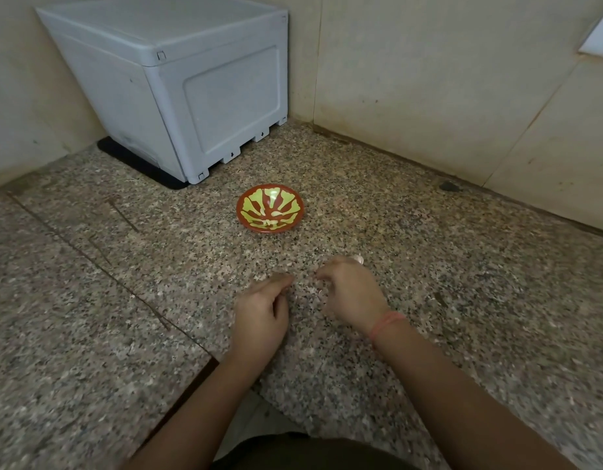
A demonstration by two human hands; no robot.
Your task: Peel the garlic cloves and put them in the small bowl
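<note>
The small red bowl with a yellow pattern stands on the granite counter, and I see nothing in it. Both hands hover over the counter in front of it, a short gap between them. My left hand has its fingers curled under, thumb along the index finger; whatever is inside is hidden. My right hand, with a red thread at the wrist, curls its fingers down and pinches a small pale garlic clove at the fingertips. Another pale garlic clove lies on the counter just behind the right hand.
A grey plastic crate on a black mat fills the back left corner. Tiled walls close the counter at the back and right. A seam crosses the counter on the left, and its front edge lies by my left forearm.
</note>
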